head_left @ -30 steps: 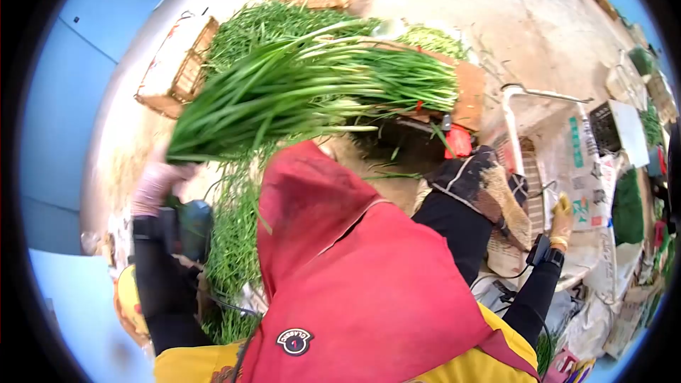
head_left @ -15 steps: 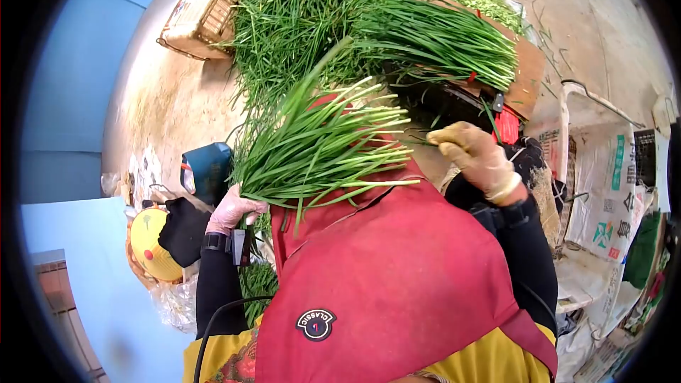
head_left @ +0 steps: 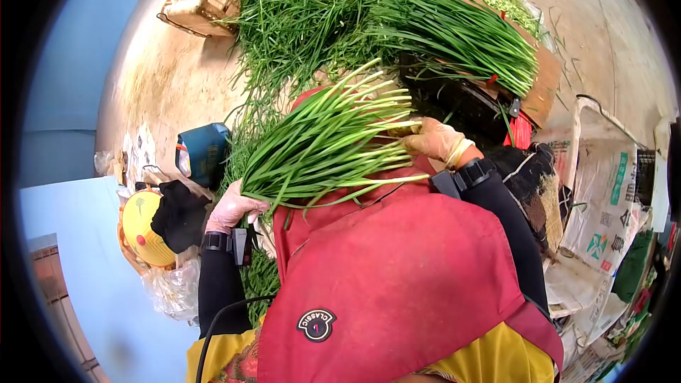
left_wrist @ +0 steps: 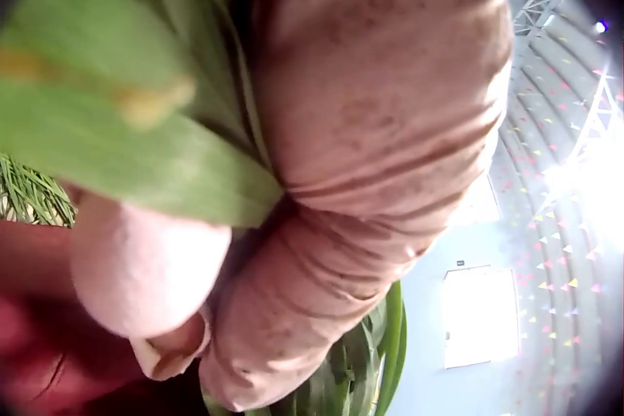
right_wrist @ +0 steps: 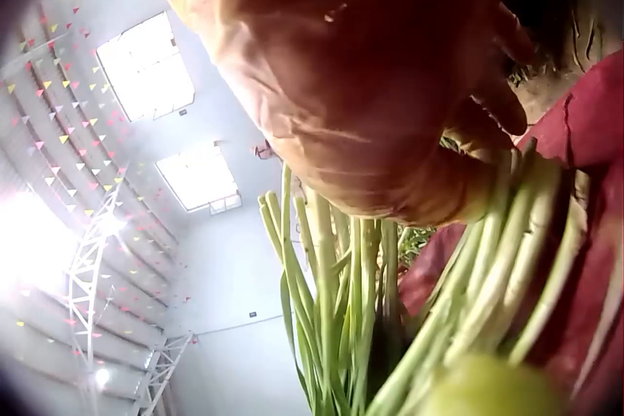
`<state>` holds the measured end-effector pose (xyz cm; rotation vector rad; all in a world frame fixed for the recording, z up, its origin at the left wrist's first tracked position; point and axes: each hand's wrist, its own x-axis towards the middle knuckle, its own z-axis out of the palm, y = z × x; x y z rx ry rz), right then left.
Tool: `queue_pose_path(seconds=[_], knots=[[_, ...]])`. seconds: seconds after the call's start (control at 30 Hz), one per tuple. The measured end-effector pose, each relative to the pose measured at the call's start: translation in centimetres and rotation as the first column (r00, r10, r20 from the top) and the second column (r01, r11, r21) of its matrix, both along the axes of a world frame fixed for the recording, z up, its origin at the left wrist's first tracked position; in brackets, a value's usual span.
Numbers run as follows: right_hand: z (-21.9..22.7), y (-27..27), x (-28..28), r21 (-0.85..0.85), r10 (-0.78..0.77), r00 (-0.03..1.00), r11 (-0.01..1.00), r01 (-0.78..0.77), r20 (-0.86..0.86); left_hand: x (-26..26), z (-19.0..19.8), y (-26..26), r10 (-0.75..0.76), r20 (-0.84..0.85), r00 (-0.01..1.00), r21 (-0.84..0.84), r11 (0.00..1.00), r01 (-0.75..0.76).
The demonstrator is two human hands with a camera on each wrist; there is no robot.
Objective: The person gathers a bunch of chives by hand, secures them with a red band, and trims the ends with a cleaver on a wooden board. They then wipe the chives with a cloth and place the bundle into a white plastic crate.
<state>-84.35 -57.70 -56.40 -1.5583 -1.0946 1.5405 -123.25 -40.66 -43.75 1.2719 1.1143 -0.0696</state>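
Observation:
A loose bunch of long green stalks (head_left: 326, 142) lies across the red apron in the head view, pale ends toward the right. At its leafy end, the gloved left hand (head_left: 235, 209) grips the leaves; the left wrist view shows the thumb and fingers (left_wrist: 331, 143) curled round green blades (left_wrist: 146, 133). The gloved right hand (head_left: 438, 140) is at the pale ends. In the right wrist view its fingers touch the stalk ends (right_wrist: 507, 240), with the hand (right_wrist: 361, 94) above them; whether they pinch any is hard to tell.
Beyond the apron lies a big heap of green stalks (head_left: 298, 14), with a bundle tied in red (head_left: 461, 35) on a board at the right. A wicker basket (head_left: 206, 0) stands at the upper left, a blue bag (head_left: 204, 152) at the left, a white-lined crate (head_left: 596, 191) at the right.
The left hand has brought the bunch from the far left onto the apron. The right hand has come from the crate side to the pale ends of the bunch.

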Motion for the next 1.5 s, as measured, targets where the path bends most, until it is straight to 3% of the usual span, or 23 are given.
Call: queue_pose_path(seconds=[0.03,0.1,0.13,0.23,0.3,0.37,0.57,0.63,0.67,0.7,0.77,0.83,0.87,0.9,0.97,1.07,1.1,1.27,1.3,1.37,1.4,1.43,1.5], knots=[[-0.3,0.0,0.0,-0.002,0.002,1.0,1.0,-0.002,0.002,-0.1,-0.2,0.1,0.012,0.008,1.0,0.003,1.0,-0.012],[-0.6,0.2,0.0,0.117,-0.009,0.98,0.993,0.033,-0.199,-0.3,-0.6,0.2,0.03,0.016,0.999,0.005,1.0,-0.03],[1.1,0.2,0.1,-0.002,0.029,0.958,1.0,-0.03,-0.285,-0.3,-0.7,0.3,0.02,0.013,1.0,0.008,1.0,-0.021],[2.0,0.6,-0.4,0.008,0.004,0.977,1.0,-0.002,-0.213,-0.2,-0.6,0.6,-0.002,-0.001,1.0,0.039,0.999,0.002],[1.2,1.6,-0.9,-0.075,-0.005,0.968,0.997,-0.015,-0.253,0.0,-0.3,0.8,-0.014,-0.01,1.0,0.067,0.998,0.015],[0.9,2.2,-1.7,0.011,0.071,0.989,0.997,-0.07,-0.132,0.3,0.4,1.1,0.014,0.012,1.0,0.06,0.998,-0.015],[-0.3,2.2,-3.2,0.05,-0.098,0.993,0.994,0.101,-0.064,0.6,0.9,1.2,0.023,0.003,1.0,0.087,0.996,-0.023],[-0.5,1.9,-2.5,0.09,-0.228,0.934,0.973,0.212,0.276,0.1,0.1,1.5,-0.029,0.004,1.0,0.091,0.995,0.029],[0.9,1.6,-1.8,0.128,-0.181,0.827,0.983,0.133,0.532,0.1,0.0,1.4,-0.031,0.002,1.0,0.089,0.996,0.031],[-2.0,1.4,-1.0,0.219,-0.24,0.754,0.967,0.131,0.612,0.1,0.0,1.2,-0.031,0.003,1.0,0.087,0.996,0.031],[-2.6,-0.1,1.3,0.197,-0.206,0.624,0.977,0.085,0.754,0.3,0.1,0.8,-0.008,0.021,1.0,0.07,0.998,0.006],[-4.1,-1.8,3.8,-0.011,-0.079,0.521,0.986,0.167,0.85,-0.3,-0.4,0.7,0.001,0.005,1.0,0.083,0.997,-0.002],[-3.3,-2.9,4.5,-0.088,-0.044,0.566,0.975,0.203,0.823,-0.4,-0.5,0.6,0.012,0.018,1.0,0.079,0.997,-0.014],[-2.8,-3.9,4.4,0.031,-0.141,0.551,0.978,0.205,0.823,-0.5,-0.6,0.6,0.023,0.028,0.999,0.074,0.997,-0.025],[0.7,-4.1,3.8,0.206,-0.232,0.642,0.972,0.117,0.731,-1.2,-1.2,1.0,0.009,0.03,1.0,0.047,0.999,-0.01],[3.1,-1.9,2.1,0.487,-0.211,0.817,0.868,-0.096,0.537,-1.0,-1.8,1.2,0.004,0.032,0.999,0.012,1.0,-0.005],[4.0,-1.3,0.8,0.431,-0.194,0.848,0.901,-0.045,0.493,-0.8,-2.0,1.1,0.023,0.03,0.999,0.002,1.0,-0.023],[5.9,3.6,-2.1,-0.037,0.221,0.831,0.971,-0.235,0.511,-0.4,-2.6,1.8,-0.052,0.053,0.997,0.011,0.999,0.052],[4.4,4.1,-2.5,0.097,0.161,0.915,0.973,-0.211,0.369,-0.6,-2.7,2.0,-0.054,0.053,0.997,0.012,0.998,0.054],[1.7,5.1,-3.4,0.246,-0.028,0.977,0.969,-0.026,0.213,-1.1,-3.2,2.4,-0.044,0.03,0.999,0.04,0.998,0.042],[-0.9,5.8,-4.2,0.459,-0.194,0.974,0.88,0.122,0.113,-0.6,-2.4,2.3,-0.102,0.04,0.994,0.066,0.993,0.099],[-0.6,6.0,-3.9,0.462,-0.193,0.974,0.879,0.119,0.116,-0.2,-1.8,2.2,-0.101,0.043,0.994,0.069,0.993,0.098],[-0.1,5.9,-3.4,0.324,0.02,0.99,0.944,-0.065,0.14,0.3,-1.1,2.2,-0.093,-0.004,0.996,0.051,0.994,0.093]])
